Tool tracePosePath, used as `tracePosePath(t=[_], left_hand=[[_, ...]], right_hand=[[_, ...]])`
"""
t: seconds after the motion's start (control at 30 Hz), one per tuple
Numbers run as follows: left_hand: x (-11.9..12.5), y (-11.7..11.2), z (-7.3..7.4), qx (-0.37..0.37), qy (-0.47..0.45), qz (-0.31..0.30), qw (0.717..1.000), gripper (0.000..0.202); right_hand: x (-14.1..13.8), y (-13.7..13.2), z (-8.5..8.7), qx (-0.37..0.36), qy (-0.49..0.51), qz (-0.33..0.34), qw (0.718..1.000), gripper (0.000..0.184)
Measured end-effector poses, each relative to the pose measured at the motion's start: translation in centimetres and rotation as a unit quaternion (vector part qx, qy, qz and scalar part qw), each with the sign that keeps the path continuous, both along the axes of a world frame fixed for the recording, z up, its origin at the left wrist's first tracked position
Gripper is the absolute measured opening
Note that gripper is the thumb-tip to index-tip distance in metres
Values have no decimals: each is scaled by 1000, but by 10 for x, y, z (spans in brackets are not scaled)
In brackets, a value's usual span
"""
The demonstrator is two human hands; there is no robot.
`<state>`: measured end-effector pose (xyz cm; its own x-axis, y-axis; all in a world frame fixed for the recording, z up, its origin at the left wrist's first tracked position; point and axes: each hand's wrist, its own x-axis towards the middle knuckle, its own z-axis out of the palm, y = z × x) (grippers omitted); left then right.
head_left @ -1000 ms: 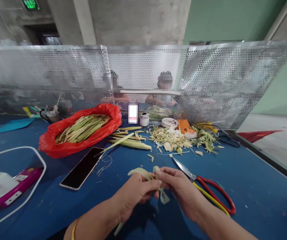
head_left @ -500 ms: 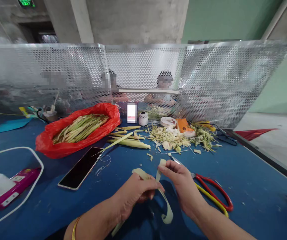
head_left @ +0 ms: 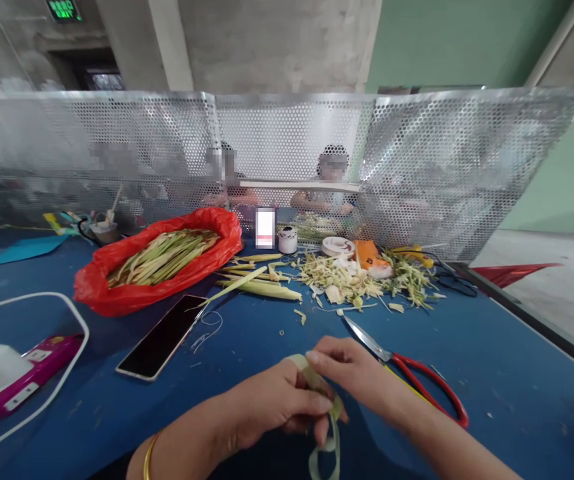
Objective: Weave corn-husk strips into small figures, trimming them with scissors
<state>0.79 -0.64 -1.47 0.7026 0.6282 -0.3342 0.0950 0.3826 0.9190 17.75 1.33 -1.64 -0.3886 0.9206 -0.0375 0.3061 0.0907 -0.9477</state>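
Note:
Both my hands meet low in the middle of the blue table. My left hand is closed around a pale green leaf strip, whose loose end curls down below the fingers. My right hand pinches the same strip from the right, fingertips touching the left hand. Red-handled scissors lie just right of my right hand, blades pointing up-left.
A red plastic bag of leaf strips sits at the left. A black phone lies before it, and a pink device with a white cable at far left. Loose stalks and trimmings lie farther back. People sit behind a perforated metal screen.
My right hand has come down and in from its raised position, closing on my left hand. The strip, stretched out in a loop before, is now folded between both hands.

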Motion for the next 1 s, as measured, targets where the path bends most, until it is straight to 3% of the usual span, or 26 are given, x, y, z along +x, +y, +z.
tracePosePath(t=[0.07,0.13,0.33,0.43,0.77,1.0], left_hand=[[2,-1,-1,0,0,-11,1000,23],[3,-1,-2,0,1,-7,1000,26],[5,2,-6,14,40,89,995,33],[5,3,-4,59,83,145,984,38],[0,1,3,64,67,93,991,39],[5,2,-5,13,51,197,979,41]], right_hand=[[-9,-7,0,-104,47,30,993,34],[-14,-10,0,-138,95,4,986,31],[-14,-7,1,-83,215,-83,969,27],[-14,-5,0,-50,217,-107,969,25],[-22,-12,3,-28,214,-149,965,22],[-25,-11,-3,-54,230,-160,958,28]])
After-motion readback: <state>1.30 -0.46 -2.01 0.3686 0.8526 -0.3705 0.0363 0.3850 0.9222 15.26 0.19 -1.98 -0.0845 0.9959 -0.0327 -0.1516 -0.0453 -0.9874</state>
